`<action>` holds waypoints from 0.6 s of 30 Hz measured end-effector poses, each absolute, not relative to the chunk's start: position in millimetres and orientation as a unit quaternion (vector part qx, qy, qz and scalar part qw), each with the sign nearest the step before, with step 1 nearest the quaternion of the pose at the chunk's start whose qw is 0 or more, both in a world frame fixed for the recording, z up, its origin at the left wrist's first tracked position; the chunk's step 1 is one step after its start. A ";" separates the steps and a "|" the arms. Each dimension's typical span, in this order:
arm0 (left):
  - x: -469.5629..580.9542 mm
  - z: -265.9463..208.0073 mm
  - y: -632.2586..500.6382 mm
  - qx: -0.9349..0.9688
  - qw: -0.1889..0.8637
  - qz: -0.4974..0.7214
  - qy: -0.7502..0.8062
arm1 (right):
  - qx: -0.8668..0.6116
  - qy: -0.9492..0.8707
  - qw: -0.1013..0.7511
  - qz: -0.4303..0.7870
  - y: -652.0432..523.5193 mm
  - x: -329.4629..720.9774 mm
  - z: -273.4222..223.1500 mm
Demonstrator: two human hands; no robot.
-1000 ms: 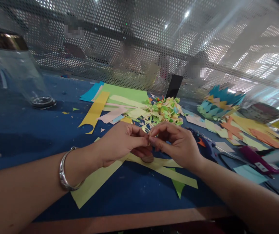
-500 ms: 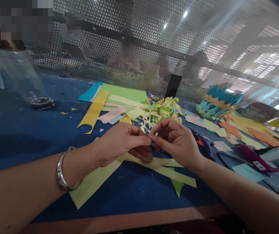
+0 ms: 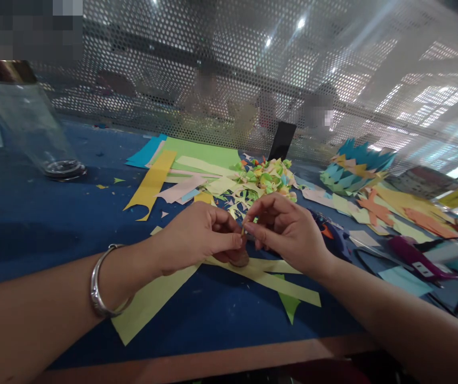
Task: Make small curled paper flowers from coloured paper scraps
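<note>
My left hand (image 3: 200, 234), with a silver bangle at its wrist, pinches a tiny yellowish piece of paper (image 3: 243, 230) between thumb and fingers. From the other side, the fingertips of my right hand (image 3: 288, 226) close on the same piece. Most of it is hidden by the fingers. Below them a pale green sheet (image 3: 149, 306) and a pale green strip (image 3: 288, 285) lie on the blue table, with a green paper scrap (image 3: 290, 305) partly under the strip. Beyond the hands is a heap of small curled paper pieces (image 3: 274, 177).
A glass bottle (image 3: 48, 128) stands at the left. Yellow paper (image 3: 152, 184) and coloured sheets lie behind my hands. A dark upright slab (image 3: 282, 140) leans near a perforated screen (image 3: 157, 74). To the right are a zigzag paper crown (image 3: 356, 168), a purple tool (image 3: 418, 258) and cables.
The fingertips have shifted slightly, and a bit of the yellowish piece now shows between them. Both hands keep their pinch; the whole view has moved very slightly.
</note>
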State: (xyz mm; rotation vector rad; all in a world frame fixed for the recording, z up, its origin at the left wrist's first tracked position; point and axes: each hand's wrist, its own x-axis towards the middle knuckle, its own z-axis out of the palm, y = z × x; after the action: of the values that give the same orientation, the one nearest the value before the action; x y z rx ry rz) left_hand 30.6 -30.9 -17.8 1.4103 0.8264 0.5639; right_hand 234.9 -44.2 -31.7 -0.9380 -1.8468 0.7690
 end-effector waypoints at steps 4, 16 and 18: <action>29.7 -18.3 -30.0 0.634 0.640 0.242 0.360 | -0.385 -0.745 0.446 0.313 -45.0 234.6 -30.2; 26.3 -23.6 -25.9 0.687 0.598 0.226 0.345 | -0.385 -0.742 0.449 0.314 -45.6 235.4 -29.4; 26.0 -23.3 -25.2 0.699 0.588 0.222 0.342 | -0.381 -0.745 0.450 0.313 -45.6 236.1 -29.5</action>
State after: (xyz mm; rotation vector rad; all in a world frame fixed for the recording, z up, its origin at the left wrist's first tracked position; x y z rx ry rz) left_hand 26.0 -25.2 -23.3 1.6281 0.7969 0.5182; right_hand 236.1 -45.6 -29.5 -0.9428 -1.8411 0.7737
